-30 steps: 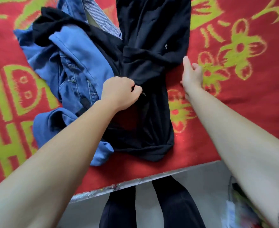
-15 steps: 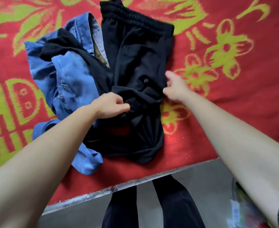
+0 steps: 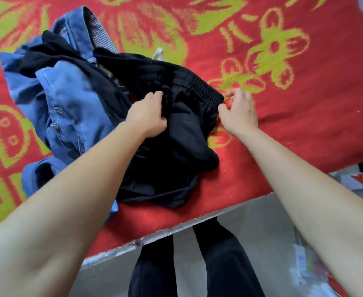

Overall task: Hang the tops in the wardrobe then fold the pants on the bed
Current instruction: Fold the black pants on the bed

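Observation:
Black pants (image 3: 182, 129) with an elastic waistband lie bunched on the red bed cover (image 3: 304, 116), near its front edge. My left hand (image 3: 148, 115) is closed on the black fabric just below the waistband. At the waistband's right corner is my right hand (image 3: 238, 112), fingers spread and curled, touching the edge without a clear grip. Blue jeans (image 3: 73, 108) lie crumpled to the left, tangled with another dark garment (image 3: 48, 50).
The bed's front edge (image 3: 176, 228) runs diagonally below the clothes, with grey floor beneath. My dark-trousered legs (image 3: 197, 264) stand against it. Cluttered items (image 3: 309, 269) sit on the floor at the lower right.
The black pants have been pulled toward the bed edge and bunched, waistband now near my hands. My right hand moved to the waistband's right corner; my left hand shifted up to the waistband.

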